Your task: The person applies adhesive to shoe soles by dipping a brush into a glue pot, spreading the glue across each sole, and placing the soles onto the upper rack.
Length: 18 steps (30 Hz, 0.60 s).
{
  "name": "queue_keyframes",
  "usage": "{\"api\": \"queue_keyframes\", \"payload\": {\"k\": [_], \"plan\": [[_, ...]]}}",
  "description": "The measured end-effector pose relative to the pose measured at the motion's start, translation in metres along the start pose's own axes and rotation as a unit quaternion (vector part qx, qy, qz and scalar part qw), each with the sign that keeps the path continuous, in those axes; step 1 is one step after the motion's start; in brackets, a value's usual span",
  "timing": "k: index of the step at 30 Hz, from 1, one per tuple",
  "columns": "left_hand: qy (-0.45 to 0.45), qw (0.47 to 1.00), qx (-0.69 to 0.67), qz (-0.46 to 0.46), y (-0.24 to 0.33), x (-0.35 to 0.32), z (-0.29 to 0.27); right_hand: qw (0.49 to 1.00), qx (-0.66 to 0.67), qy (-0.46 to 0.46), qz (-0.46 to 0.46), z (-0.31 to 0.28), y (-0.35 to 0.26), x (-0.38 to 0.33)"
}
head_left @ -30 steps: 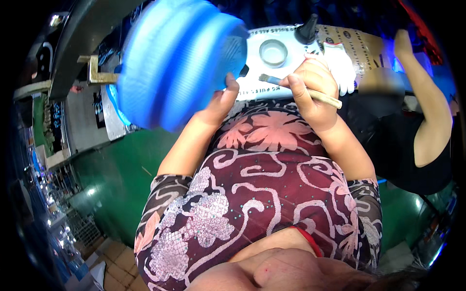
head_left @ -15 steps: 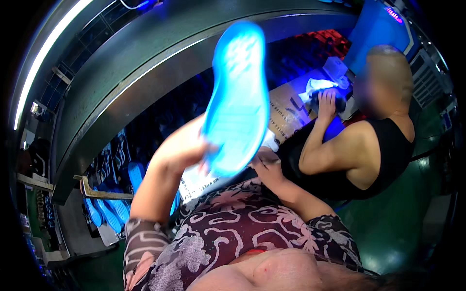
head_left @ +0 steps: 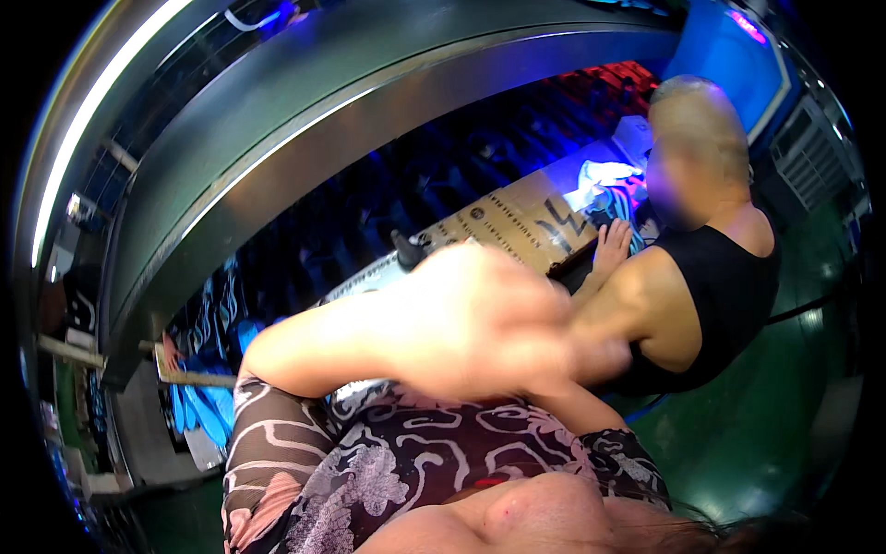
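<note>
My left hand is raised close before my chest, reaching to the right and smeared by motion. Its fingers look curled, but I cannot make out anything in them. Behind it, my right forearm comes up from the lower right; the right hand itself is hidden. Just beyond my left wrist, a small dark object lies on the printed cardboard. The blue shoe sole seen earlier no longer shows near my hands.
A long metal machine edge curves across the far side. Several blue soles hang at the lower left, where another person's hand shows. At right, a co-worker in a black top leans over blue-lit pieces.
The blue sole that my left hand held up has gone from sight. That hand has swung right and come across my right hand. The co-worker has leaned left.
</note>
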<state>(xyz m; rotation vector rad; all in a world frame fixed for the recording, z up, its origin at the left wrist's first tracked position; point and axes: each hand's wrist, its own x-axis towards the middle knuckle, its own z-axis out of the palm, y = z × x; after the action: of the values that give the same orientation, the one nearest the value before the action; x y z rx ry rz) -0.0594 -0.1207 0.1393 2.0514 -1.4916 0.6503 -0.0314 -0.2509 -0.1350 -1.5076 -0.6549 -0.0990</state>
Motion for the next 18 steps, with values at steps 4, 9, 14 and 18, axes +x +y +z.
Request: {"api": "queue_keyframes", "payload": {"k": [4,9,14,18], "plan": [[0.09,0.982,0.095,0.14,0.048,0.001,-0.002,0.997,-0.06,-0.01,0.052,0.012,-0.054,0.013],[0.213,0.973,0.087,0.008,0.075,-0.035,-0.007,0.997,-0.051,-0.058,0.008,0.034,-0.056,0.009],[0.114,0.99,-0.039,0.073,0.09,-0.054,-0.019,0.998,-0.013,-0.027,0.063,0.07,-0.052,-0.014],[0.091,0.992,0.071,0.051,0.095,-0.108,-0.033,0.987,-0.063,-0.142,-0.028,0.075,-0.049,-0.003]]}}
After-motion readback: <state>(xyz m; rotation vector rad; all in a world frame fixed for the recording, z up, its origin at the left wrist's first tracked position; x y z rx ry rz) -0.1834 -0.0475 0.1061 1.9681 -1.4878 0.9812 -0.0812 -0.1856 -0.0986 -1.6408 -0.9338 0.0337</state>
